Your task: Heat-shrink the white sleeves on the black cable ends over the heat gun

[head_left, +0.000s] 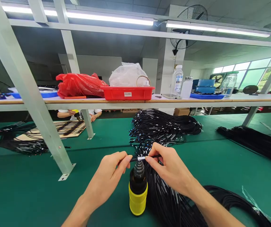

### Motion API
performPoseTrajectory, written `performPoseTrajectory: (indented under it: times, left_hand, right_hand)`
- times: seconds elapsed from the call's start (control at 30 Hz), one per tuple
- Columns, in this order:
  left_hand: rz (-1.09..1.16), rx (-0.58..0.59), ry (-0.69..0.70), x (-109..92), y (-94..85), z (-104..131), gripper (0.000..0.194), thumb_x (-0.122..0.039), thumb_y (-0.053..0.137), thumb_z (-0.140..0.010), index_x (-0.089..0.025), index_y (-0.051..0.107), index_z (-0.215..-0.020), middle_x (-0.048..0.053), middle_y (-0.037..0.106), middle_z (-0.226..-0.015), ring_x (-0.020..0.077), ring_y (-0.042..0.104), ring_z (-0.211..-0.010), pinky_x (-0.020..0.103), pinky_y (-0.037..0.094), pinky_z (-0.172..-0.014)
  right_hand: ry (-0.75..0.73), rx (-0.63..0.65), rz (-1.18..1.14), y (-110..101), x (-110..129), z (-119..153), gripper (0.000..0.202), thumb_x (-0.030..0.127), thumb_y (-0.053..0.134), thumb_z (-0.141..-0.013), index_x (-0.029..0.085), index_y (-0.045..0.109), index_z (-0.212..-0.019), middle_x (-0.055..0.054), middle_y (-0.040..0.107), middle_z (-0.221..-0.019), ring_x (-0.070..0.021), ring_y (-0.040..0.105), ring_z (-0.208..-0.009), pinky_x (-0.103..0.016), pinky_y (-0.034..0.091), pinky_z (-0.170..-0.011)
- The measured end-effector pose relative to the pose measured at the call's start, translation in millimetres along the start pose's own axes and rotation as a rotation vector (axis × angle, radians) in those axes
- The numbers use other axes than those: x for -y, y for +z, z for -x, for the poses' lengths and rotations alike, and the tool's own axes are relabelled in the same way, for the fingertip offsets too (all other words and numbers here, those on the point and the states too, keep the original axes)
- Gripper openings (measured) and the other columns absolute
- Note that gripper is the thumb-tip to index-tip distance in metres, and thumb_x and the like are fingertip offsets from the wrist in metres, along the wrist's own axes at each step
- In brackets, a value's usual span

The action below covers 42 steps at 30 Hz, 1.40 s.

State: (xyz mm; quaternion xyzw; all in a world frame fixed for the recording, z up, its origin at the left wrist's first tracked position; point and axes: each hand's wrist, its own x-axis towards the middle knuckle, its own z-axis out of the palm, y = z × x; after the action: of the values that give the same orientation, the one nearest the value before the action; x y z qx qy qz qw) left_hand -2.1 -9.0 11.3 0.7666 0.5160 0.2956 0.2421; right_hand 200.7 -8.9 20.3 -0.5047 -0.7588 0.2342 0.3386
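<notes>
My left hand (pixel 113 170) pinches a black cable at the left of a short white sleeve (pixel 141 158). From the right, my right hand (pixel 167 165) pinches the same cable close to the sleeve's other end. The sleeve lies level, just over the coiled metal nozzle (pixel 139 169) of a yellow and black heat tool (pixel 137 197) that stands upright on the green table (pixel 97 195). Behind and to the right of the tool spreads a large bundle of black cables (pixel 162 189), partly hidden by my right hand and forearm.
Another cable bundle (pixel 164 124) lies farther back, and more black cables (pixel 256 142) are at the right. Metal shelf posts (pixel 43 110) rise at the left. A red tray (pixel 128 93) stands on the shelf. Across the table, a person's hands (pixel 94 117) show below it.
</notes>
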Motion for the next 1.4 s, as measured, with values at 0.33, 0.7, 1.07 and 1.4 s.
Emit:
performPoseTrajectory:
  times: [0.33, 0.7, 1.07, 1.4]
  left_hand:
    - [-0.003, -0.010, -0.029, 11.1, 4.0, -7.6, 0.043, -0.051, 0.037, -0.095, -0.021, 0.048, -0.067, -0.005, 0.049, -0.064, 0.0133, 0.040, -0.061, 0.025, 0.030, -0.057]
    - [0.035, -0.013, -0.047, 14.5, 4.5, -10.1, 0.039, -0.050, 0.041, -0.094, -0.021, 0.048, -0.069, -0.005, 0.048, -0.065, 0.0135, 0.040, -0.062, 0.025, 0.030, -0.057]
    - [0.074, -0.027, -0.022, 13.3, 5.0, -12.2, 0.033, -0.047, 0.044, -0.093, -0.021, 0.055, -0.075, -0.004, 0.054, -0.069, 0.0148, 0.047, -0.067, 0.026, 0.035, -0.061]
    - [0.073, -0.003, -0.042, 12.1, 2.5, -9.6, 0.032, -0.049, 0.045, -0.093, -0.022, 0.055, -0.080, -0.003, 0.058, -0.072, 0.0158, 0.051, -0.069, 0.026, 0.036, -0.061]
  right_hand:
    - [0.018, -0.013, 0.034, 8.2, -7.5, -6.9, 0.016, 0.022, 0.053, -0.087, 0.021, 0.048, -0.071, 0.006, 0.053, -0.060, -0.0110, 0.042, -0.053, -0.024, 0.029, -0.052]
    - [0.007, -0.012, 0.033, 10.9, -12.6, -10.0, 0.015, 0.021, 0.052, -0.086, 0.022, 0.048, -0.072, 0.005, 0.054, -0.061, -0.0120, 0.045, -0.056, -0.024, 0.031, -0.053]
    - [0.000, -0.017, 0.019, 12.1, -14.6, -11.4, 0.013, 0.020, 0.055, -0.086, 0.021, 0.053, -0.073, 0.004, 0.059, -0.064, -0.0125, 0.050, -0.058, -0.024, 0.034, -0.055]
    - [-0.065, 0.017, -0.016, 2.8, -16.2, -8.0, 0.019, 0.019, 0.055, -0.089, 0.020, 0.064, -0.073, 0.003, 0.064, -0.068, -0.0123, 0.051, -0.060, -0.024, 0.035, -0.057]
